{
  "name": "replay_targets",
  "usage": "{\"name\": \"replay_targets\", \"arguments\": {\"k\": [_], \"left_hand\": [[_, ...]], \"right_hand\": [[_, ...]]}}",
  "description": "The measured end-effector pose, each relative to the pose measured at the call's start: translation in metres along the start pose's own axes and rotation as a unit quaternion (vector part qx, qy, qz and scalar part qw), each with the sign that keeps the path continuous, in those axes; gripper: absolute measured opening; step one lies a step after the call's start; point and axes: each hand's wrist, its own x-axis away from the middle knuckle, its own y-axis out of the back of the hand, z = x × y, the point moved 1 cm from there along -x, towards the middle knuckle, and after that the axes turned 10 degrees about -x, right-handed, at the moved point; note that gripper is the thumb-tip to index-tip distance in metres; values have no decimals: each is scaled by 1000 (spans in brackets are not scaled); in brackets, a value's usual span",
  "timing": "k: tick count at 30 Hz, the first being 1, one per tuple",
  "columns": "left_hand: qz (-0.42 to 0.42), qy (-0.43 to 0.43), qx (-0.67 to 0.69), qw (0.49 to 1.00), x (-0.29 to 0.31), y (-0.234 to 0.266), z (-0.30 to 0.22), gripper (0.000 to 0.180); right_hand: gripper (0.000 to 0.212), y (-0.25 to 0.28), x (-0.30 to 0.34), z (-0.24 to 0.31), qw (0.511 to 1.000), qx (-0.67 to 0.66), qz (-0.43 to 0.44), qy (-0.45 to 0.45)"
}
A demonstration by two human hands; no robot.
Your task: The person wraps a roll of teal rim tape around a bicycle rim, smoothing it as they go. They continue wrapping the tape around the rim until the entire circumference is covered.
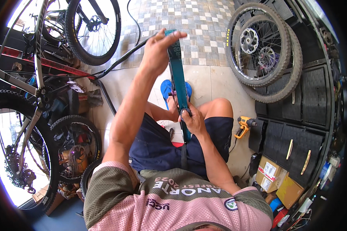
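Observation:
A long, narrow teal piece point(180, 79), like a bicycle frame tube seen edge-on, runs upright between my legs, with dark markings near its far end. My left hand point(158, 50) reaches across that far end, its fingers stretched out over the top. Closer to my lap, my right hand point(195, 122) is closed against the lower part of the piece. At its thumb shows a small dark loop, whose kind I cannot make out. A small purple part point(173, 93) sits along the left side of the teal piece.
Blue slippers point(166, 89) lie on the tiles ahead. A yellow heat gun point(243, 126) stands right of my knee. Loose wheels point(258, 44) lean by black cabinets point(316, 96); cardboard boxes point(271, 173) are lower right. Bicycles point(36, 90) and a black hose point(129, 54) occupy the left.

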Motion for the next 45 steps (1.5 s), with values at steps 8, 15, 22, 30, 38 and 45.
{"name": "replay_targets", "arguments": {"k": [8, 15, 22, 30, 38, 45], "left_hand": [[21, 1, 44, 999, -77, 10, -4, 37], [-62, -122, -341, 930, -107, 37, 39, 34], [-89, -190, -420, 883, -117, 48, 56, 27], [-109, -183, -440, 873, -120, 41, 74, 26], [-111, -143, -461, 869, -135, 44, 107, 33], [-103, -109, -469, 870, -132, 41, 130, 40]], "right_hand": [[44, 1, 1, -3, 999, -43, -3, 18], [33, 1, 1, 3, 1000, -14, -10, 2], [33, 0, 2, -9, 1000, -11, -11, -15], [32, 1, 1, -7, 999, -12, -12, -27], [34, 1, -1, -4, 999, -15, -8, -27], [54, 1, 0, -4, 1000, -20, -5, -15]]}}
